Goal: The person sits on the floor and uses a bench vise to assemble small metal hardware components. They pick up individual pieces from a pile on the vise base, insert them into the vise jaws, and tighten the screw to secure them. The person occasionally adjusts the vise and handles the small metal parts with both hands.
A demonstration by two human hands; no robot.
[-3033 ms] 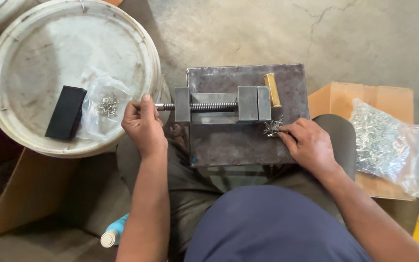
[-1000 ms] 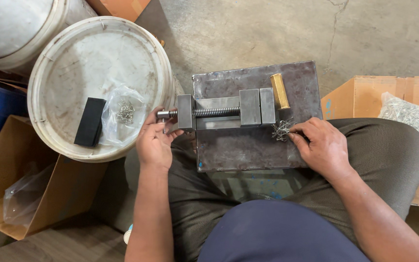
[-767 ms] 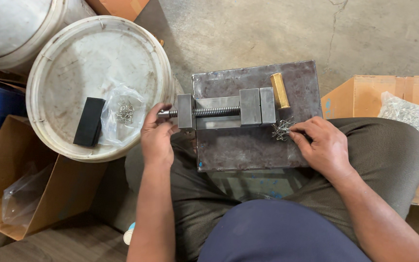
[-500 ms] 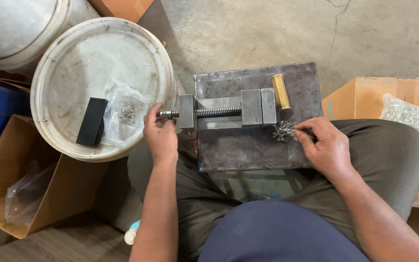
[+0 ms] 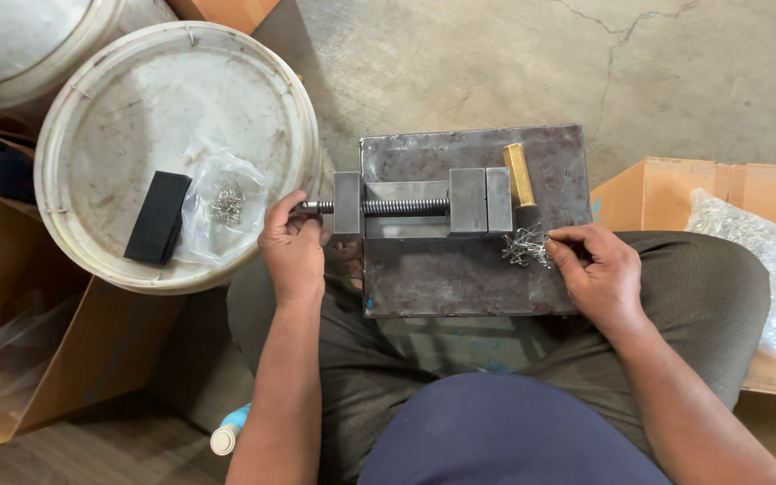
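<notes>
While the left hand wraps closed around the end of the vise's screw handle at the left, the right hand pinches with fingertips at a small heap of wire clips on the near right of the steel plate. The small machine vise sits on the far half of that plate, which rests across the person's lap. Its long axis runs left to right, the threaded screw pointing left toward the gripping hand, the jaws standing together at the right end. A short brass rod lies just right of the jaws, pointing near to far. By my reading, this is the loading step: one clip being singled out while the screw is worked. The next move would call for a gap between the jaws and a clip brought up from the heap. Off left, a white bucket lid carries a black block and a clear bag of clips.
</notes>
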